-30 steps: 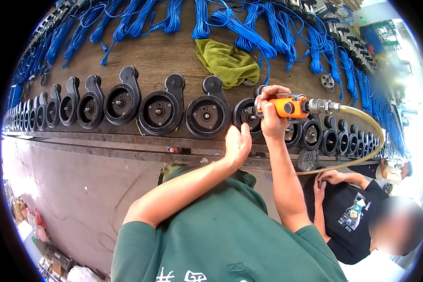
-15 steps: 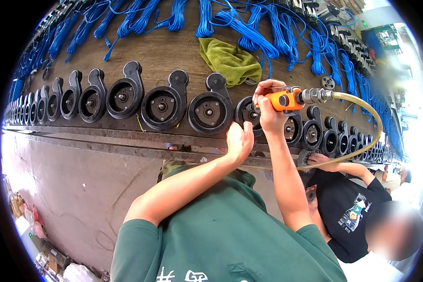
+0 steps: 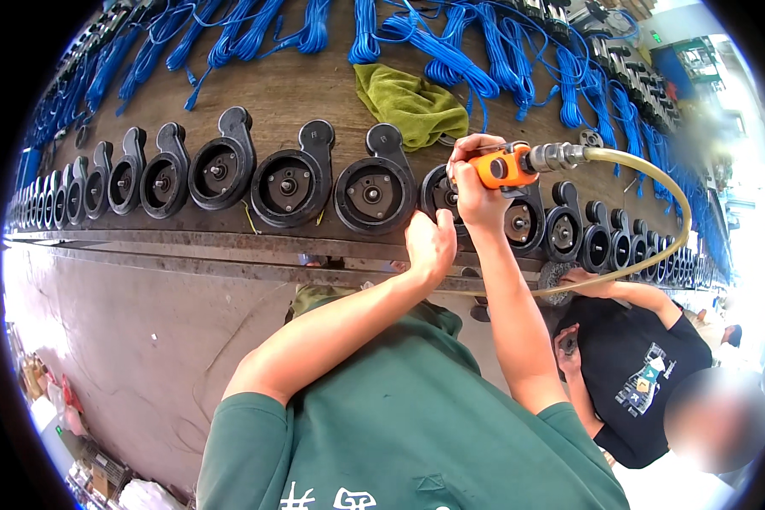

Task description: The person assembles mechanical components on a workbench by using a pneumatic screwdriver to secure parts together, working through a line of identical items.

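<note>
- The key relation is tool to housing: the orange tool [image 3: 508,170] lies up and right of the black housing [image 3: 436,194], across its right side in view.
- The tool's long axis runs nearly level, dipping slightly leftward from the metal fitting [image 3: 559,157] toward the housing. Its nose is behind the fingers, so I cannot tell whether it touches the housing's centre.
- The right hand [image 3: 478,183] is wrapped around the tool's left end, fingers curled over it and the thumb side toward the body. It covers the housing's right part and upper end.
- The left hand [image 3: 431,244] is half curled, fingertips at the housing's lower left rim, close to the neighbouring housing [image 3: 374,200]. The fingertips are hidden; I cannot tell whether they grip or only rest there.
- Both hands are about equally near: the left sits at the rim on the body side, the right over the far right part.
- From the left hand, the housing lies just beyond and slightly right; from the right hand, below and left.
- The hose [image 3: 625,158] leaves the fitting rightward, then loops back toward the body and under the right forearm.
</note>
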`<state>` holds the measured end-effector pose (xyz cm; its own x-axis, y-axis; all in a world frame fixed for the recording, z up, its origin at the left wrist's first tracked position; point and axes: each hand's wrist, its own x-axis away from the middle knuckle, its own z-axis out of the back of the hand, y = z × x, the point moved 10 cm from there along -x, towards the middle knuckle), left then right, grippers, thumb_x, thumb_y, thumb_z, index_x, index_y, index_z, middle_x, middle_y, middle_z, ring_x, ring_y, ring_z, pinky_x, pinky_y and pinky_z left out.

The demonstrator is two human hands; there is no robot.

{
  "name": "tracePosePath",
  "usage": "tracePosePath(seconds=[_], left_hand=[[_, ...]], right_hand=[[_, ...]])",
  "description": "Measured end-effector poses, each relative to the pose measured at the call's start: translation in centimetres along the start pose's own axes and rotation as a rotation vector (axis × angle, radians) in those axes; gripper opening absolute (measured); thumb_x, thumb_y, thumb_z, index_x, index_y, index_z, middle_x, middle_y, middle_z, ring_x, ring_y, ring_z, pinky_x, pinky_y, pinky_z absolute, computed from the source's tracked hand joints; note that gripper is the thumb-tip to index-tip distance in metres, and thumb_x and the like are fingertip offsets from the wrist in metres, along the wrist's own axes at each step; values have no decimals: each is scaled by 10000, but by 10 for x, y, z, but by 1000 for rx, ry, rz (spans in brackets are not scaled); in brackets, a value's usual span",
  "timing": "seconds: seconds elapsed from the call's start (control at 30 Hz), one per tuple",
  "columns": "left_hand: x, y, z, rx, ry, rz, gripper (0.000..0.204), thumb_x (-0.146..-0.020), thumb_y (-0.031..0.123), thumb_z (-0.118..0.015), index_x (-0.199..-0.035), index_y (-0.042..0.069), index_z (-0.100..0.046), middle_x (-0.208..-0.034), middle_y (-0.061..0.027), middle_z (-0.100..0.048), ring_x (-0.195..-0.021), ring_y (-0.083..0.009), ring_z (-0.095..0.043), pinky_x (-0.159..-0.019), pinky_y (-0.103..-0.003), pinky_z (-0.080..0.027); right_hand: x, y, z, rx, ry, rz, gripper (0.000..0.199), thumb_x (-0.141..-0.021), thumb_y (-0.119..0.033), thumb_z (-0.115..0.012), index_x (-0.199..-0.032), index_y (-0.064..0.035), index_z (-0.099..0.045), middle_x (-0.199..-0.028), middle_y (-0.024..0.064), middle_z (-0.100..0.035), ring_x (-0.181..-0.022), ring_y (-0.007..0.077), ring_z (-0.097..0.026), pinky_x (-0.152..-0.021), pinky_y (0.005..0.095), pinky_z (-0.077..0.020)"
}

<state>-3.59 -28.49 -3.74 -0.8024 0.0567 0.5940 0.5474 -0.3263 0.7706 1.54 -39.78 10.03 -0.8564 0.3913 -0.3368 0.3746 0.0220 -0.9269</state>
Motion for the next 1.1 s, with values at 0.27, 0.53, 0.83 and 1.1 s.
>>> tracePosePath(seconds=[0.27, 0.53, 0.83, 1.1], left_hand=[[-15, -3, -2, 31, 87, -93, 434, -893, 283, -565, -986, -141, -577, -907, -342, -662, -845, -432, -689, -789, -468, -542], [-13, 1, -5, 133, 23, -26, 389, -898, 247, -563, -981, -132, -595, -851, -271, -678, -738, -337, -689, -716, -429, -545], [-3, 14, -1, 234, -25, -9, 358, -919, 208, -533, -956, -143, -593, -800, -231, -678, -585, -269, -680, -559, -390, -562], [9, 20, 4, 316, -59, 12, 319, -930, 176, -528, -978, -136, -574, -793, -174, -670, -570, -237, -677, -494, -350, -560]], right_hand=[[19, -39, 18, -16, 19, 20, 328, -835, 29, -535, -1163, 17, -539, -939, 105, -597, -675, 132, -550, -628, 268, -481], [40, -19, 48, -15, 119, -62, 290, -814, 24, -537, -1103, 11, -551, -925, 92, -607, -686, 130, -568, -676, 287, -511], [43, -18, 50, 18, 89, -33, 300, -820, 35, -538, -1119, 2, -541, -925, 87, -600, -703, 128, -571, -670, 268, -503], [46, -22, 44, -3, 68, -33, 294, -804, 64, -518, -1091, 7, -547, -914, 94, -596, -684, 132, -559, -667, 277, -503]])
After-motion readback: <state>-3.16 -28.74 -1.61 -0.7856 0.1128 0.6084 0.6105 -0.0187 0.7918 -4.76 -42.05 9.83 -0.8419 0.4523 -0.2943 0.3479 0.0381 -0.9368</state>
